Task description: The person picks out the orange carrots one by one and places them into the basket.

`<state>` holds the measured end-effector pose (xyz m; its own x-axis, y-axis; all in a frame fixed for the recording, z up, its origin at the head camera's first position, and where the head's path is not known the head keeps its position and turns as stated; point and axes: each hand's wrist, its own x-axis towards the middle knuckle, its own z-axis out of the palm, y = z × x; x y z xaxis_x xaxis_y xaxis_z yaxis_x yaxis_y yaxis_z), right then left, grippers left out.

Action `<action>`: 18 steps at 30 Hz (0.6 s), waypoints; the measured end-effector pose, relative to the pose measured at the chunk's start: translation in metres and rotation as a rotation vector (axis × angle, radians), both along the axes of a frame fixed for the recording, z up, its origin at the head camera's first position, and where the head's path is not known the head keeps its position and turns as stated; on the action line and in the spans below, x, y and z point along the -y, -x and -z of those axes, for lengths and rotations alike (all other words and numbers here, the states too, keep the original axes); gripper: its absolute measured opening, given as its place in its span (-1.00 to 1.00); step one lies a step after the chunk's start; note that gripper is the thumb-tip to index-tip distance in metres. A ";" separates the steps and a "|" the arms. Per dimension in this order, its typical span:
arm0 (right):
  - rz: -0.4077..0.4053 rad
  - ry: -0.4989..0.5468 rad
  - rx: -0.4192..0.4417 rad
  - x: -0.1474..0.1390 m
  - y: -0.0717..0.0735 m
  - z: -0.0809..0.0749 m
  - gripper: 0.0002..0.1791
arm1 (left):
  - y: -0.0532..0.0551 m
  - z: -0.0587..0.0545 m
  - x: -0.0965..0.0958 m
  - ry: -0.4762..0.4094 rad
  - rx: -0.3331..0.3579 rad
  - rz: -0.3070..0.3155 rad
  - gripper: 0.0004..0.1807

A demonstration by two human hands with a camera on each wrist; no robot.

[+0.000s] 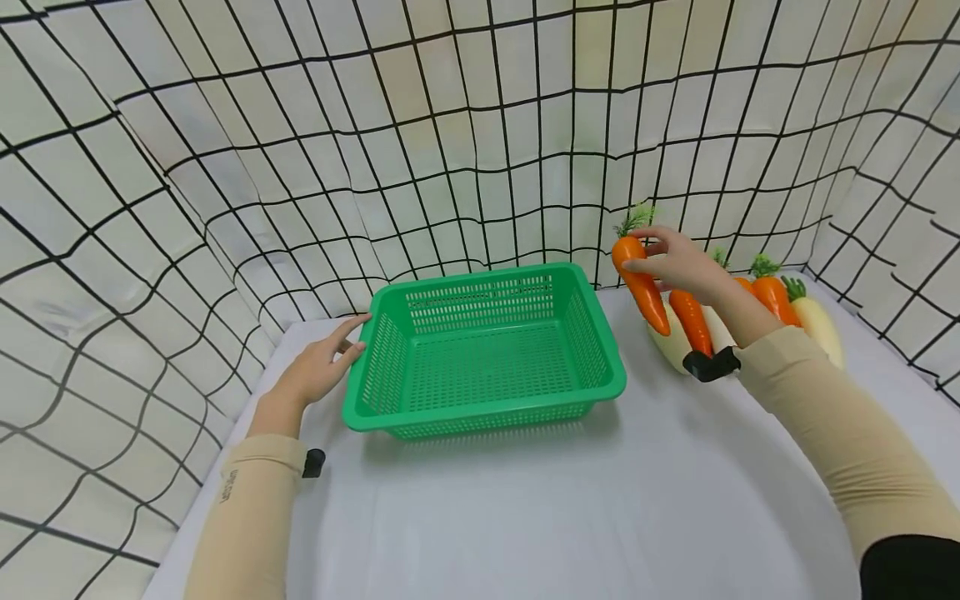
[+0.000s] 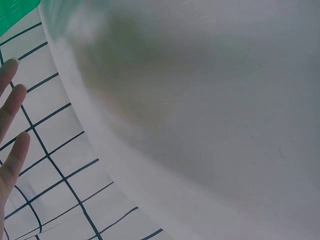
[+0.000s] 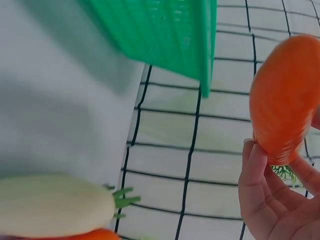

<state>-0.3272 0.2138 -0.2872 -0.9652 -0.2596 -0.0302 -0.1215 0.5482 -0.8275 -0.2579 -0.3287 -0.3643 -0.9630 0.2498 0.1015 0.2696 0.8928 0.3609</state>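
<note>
An orange carrot (image 1: 640, 279) with green leafy tops is pinched near its thick end by my right hand (image 1: 678, 262), raised just right of the basket. In the right wrist view the fingers and thumb close round the carrot (image 3: 285, 95) by its leaves. The green plastic basket (image 1: 480, 417), with perforated walls, stands in the middle of the table. At its left rim is my left hand (image 1: 322, 367), fingers extended and touching the edge. The left wrist view shows only some fingertips (image 2: 19, 150), spread and straight.
Below and behind my right forearm lie more carrots (image 1: 692, 321) and pale white radishes (image 1: 819, 329), partly hidden by the arm. A white table (image 1: 480, 517) carries everything. White walls with a black grid (image 1: 480, 133) rise along its back and sides.
</note>
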 end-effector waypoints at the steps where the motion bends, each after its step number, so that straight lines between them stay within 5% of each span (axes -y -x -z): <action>1: -0.014 0.008 -0.001 0.004 0.000 -0.001 -0.21 | 0.000 0.000 0.000 0.002 -0.001 0.000 -0.33; 18: -0.134 0.011 -0.008 0.054 0.005 -0.017 -0.37 | 0.000 0.000 0.001 0.031 -0.010 -0.001 -0.33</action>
